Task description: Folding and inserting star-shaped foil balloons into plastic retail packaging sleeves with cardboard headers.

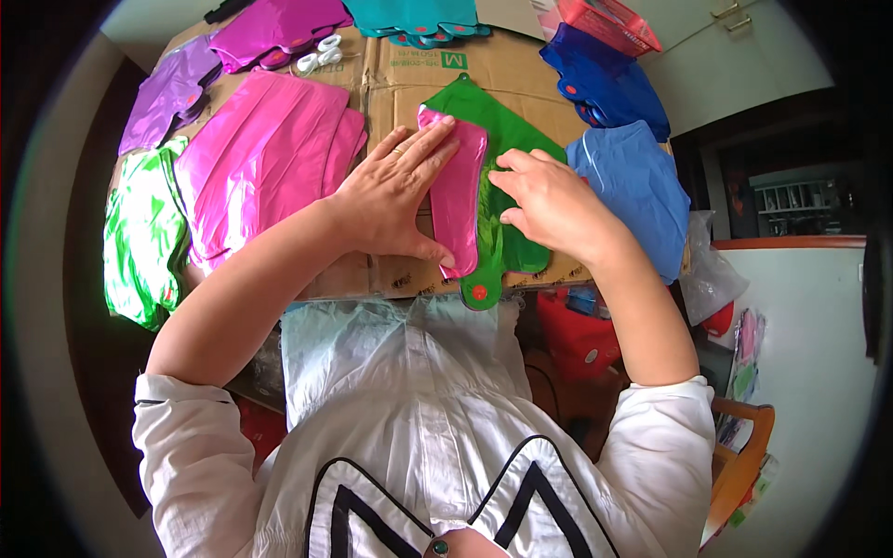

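A green foil piece (524,126), flat like an uninflated foil balloon, lies on the cardboard in front of me. Its rounded tab with a red dot points toward me. On its left part rests a narrow pink foil strip (456,200), which looks like a folded-over panel. My left hand (395,191) lies flat on the pink strip, fingers stretched to its far end and thumb near its close end. Over the green foil, just right of the strip, is my right hand (549,200), fingers bent and thumb apart. I see nothing held in it.
Around the cardboard (395,102) lie stacks of foil: pink (265,153), bright green (144,232), purple (172,93), magenta (274,33), teal (414,17), dark blue (609,79) and light blue (633,186). White ribbon rolls (321,58) and a red basket (614,26) sit farther back.
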`<state>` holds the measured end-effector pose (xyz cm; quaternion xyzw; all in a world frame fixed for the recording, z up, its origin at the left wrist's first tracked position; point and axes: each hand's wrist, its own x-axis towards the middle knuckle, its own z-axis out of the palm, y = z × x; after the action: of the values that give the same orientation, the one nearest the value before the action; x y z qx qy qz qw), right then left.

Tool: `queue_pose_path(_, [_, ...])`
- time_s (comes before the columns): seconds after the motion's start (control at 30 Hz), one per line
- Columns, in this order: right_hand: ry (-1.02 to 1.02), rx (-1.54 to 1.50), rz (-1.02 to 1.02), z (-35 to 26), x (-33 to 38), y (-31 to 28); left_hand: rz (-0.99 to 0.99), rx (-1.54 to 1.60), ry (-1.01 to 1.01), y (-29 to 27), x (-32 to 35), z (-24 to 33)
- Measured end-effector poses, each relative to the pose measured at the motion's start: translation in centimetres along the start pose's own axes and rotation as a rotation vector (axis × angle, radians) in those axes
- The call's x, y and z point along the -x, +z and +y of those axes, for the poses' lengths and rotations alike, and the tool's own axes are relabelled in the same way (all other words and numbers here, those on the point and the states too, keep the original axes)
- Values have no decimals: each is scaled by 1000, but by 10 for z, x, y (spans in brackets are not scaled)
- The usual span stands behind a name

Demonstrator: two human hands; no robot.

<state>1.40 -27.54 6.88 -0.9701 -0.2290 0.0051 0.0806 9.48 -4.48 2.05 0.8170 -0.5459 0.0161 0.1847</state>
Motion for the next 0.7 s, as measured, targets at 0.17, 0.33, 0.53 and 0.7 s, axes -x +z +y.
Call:
queue_pose_path(0.17, [19,16,-43,0,-3,-2,262,253,-84,-18,24,26])
queue_pose_path(0.33, [6,-10,-9,4,0,1,512,745,-342,11,91,96])
queue_pose_path(0.53, [67,3,-130,-1,-6,-6,-22,1801,-1058,37,89,135])
queue_pose_path(0.7, [73,25,-149,-3,-11,-6,-65,2063,-1166,47,43,134])
